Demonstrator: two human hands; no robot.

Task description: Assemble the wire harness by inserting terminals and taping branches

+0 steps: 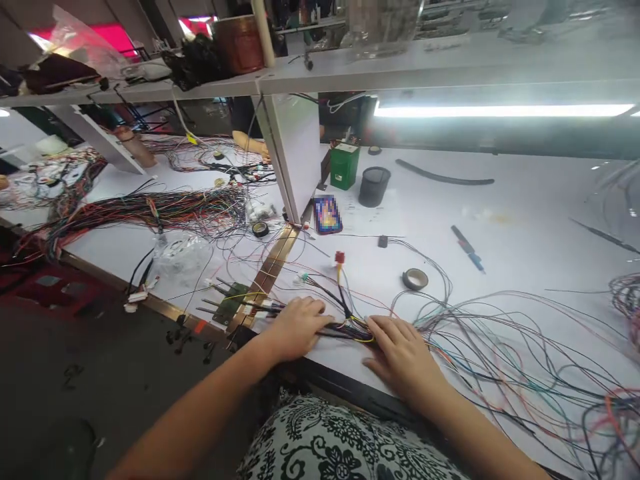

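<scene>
A wire harness point(353, 327) with black-taped bundles lies across the front of the white table, between my hands. My left hand point(299, 327) is closed over its left part, fingers curled down on the dark wires. My right hand point(406, 350) bends over the harness where loose wires fan out to the right; its fingertips are partly hidden. One branch ends in a red connector point(340, 257), another in a small green-white connector point(304, 277). Left of my left hand, a green board with metal pins point(231, 303) sits at the table edge, wires running near it.
A roll of black tape point(415, 279), a blue-grey cutter point(468, 248), a phone point(328, 214), a black mesh cup point(374, 186) and a green box point(345, 165) stand or lie behind. Loose wires point(500, 347) spread right. A large wire bundle point(150, 210) lies left. A shelf point(425, 75) runs overhead.
</scene>
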